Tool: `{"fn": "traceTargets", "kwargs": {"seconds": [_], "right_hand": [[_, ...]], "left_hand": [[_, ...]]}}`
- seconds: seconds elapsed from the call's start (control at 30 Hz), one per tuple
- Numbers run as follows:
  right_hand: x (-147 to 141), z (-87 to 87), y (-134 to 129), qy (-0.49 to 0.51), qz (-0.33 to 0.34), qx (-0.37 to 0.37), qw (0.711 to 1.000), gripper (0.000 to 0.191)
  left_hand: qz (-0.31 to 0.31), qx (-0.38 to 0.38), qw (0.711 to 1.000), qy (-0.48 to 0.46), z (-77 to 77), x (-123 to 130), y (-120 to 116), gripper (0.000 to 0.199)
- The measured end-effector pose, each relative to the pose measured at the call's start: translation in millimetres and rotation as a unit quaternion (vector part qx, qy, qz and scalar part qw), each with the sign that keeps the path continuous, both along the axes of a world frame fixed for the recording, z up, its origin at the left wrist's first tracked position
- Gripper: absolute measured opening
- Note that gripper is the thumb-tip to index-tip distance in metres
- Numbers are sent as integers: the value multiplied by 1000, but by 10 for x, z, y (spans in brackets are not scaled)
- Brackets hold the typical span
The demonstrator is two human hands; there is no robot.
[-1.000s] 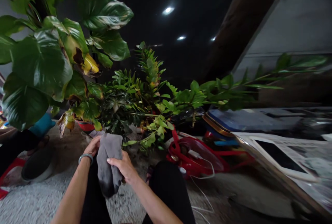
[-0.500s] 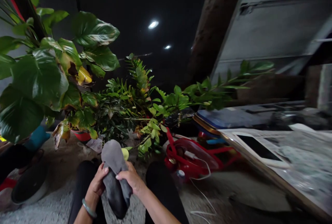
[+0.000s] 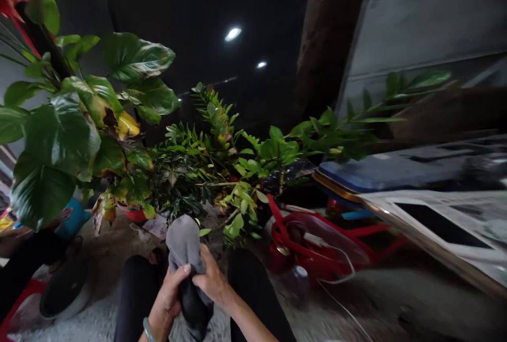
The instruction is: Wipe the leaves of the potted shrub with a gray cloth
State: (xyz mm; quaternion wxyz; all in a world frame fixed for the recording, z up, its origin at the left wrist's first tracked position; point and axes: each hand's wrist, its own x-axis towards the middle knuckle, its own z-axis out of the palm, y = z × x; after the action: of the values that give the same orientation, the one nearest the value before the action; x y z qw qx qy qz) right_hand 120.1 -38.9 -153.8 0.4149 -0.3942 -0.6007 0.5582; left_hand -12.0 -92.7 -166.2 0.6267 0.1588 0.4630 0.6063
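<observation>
Between my knees I hold a grey sock (image 3: 184, 239), light grey at its rounded upper end and dark grey below. My left hand (image 3: 171, 290), with a pale bangle at the wrist, is closed on the sock's left side with the thumb across its front. On the other side my right hand (image 3: 213, 279) grips it too, and the two thumbs nearly meet at the middle. The cloth is bunched between the thumbs. My fingers behind the sock are hidden. The dark lower part hangs toward the floor.
Leafy potted plants (image 3: 225, 173) stand ahead. To the right are a red bag (image 3: 289, 236) with a white cable, a clear bottle (image 3: 300, 284) and a table (image 3: 420, 255) bearing a white phone-like device (image 3: 443, 223). A dark basin (image 3: 65, 289) and another person's leg (image 3: 27, 257) are at left.
My hands have drawn closer together on the sock, which is now more bunched at the middle. The view has shifted, so most things near me appear further right.
</observation>
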Motion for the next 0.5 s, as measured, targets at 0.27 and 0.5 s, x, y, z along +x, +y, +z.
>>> {"fn": "traceTargets", "kwargs": {"seconds": [0.27, 0.5], "right_hand": [[199, -272, 373, -156, 80, 185, 967, 79], [354, -744, 840, -154, -142, 159, 965, 50]], "left_hand": [[137, -1, 989, 53, -26, -75, 89, 77], [186, -32, 981, 39, 297, -430, 172, 52]]}}
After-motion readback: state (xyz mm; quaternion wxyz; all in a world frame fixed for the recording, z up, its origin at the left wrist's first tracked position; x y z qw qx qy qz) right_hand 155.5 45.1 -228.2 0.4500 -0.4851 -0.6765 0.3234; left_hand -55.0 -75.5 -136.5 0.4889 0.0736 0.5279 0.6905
